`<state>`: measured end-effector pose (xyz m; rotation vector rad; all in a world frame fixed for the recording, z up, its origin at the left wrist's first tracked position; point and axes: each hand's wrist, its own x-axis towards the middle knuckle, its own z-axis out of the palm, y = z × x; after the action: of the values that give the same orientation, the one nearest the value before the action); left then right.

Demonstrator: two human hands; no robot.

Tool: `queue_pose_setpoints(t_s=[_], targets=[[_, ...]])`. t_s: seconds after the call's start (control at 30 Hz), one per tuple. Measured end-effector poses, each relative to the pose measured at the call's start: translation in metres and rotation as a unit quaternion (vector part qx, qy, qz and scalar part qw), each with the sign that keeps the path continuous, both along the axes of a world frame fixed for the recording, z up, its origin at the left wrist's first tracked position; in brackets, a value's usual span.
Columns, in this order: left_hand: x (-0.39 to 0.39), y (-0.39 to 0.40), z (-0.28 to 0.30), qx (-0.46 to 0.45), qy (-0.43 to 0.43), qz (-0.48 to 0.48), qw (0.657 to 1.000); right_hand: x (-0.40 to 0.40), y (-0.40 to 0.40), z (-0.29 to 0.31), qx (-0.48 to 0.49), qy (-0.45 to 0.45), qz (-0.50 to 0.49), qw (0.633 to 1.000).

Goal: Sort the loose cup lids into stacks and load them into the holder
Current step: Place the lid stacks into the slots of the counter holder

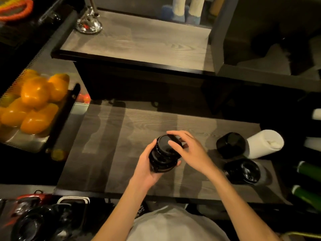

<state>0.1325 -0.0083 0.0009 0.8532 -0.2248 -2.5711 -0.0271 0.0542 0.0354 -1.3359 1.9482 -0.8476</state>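
Note:
My left hand (147, 168) grips a short stack of black cup lids (161, 159) from below and the side, above the middle of the grey wood counter (107, 153). My right hand (189, 150) pinches one more black lid (174, 138) at its edge and holds it tilted on top of that stack. To the right, a sleeve of black lids (243, 170) lies on its side on the counter. Behind it lies another black lid bundle (230, 145), next to a white roll (264, 145). I cannot make out a lid holder.
A tray of oranges (33, 103) stands at the left. Green tubes (309, 171) lie at the right edge. Dark containers (34, 221) sit at the bottom left. A raised wooden shelf (139, 42) with a chrome stand (89, 23) runs behind the counter.

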Motion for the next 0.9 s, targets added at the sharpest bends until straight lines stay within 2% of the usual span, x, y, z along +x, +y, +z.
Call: queue_pose_setpoints(t_s=[0.13, 0.4, 0.57, 0.67, 0.9], targets=[[-0.017, 0.007, 0.007, -0.019, -0.02, -0.023, 0.999, -0.027, 0.03, 0.018, 0.028, -0.047, 0.056, 0.997], [-0.058, 0.024, 0.023, -0.06, -0.007, -0.072, 0.996, -0.071, 0.067, 0.043, 0.007, -0.037, 0.081, 0.996], [-0.084, 0.034, 0.037, -0.082, -0.012, -0.105, 0.991, -0.101, 0.083, 0.062, 0.017, 0.014, 0.118, 0.993], [-0.097, 0.041, 0.047, -0.093, -0.004, -0.12, 0.988, -0.115, 0.089, 0.07, 0.008, 0.022, 0.093, 0.995], [-0.117, 0.059, 0.068, -0.121, 0.04, -0.116, 0.985, -0.142, 0.111, 0.071, 0.017, -0.075, -0.057, 0.995]])
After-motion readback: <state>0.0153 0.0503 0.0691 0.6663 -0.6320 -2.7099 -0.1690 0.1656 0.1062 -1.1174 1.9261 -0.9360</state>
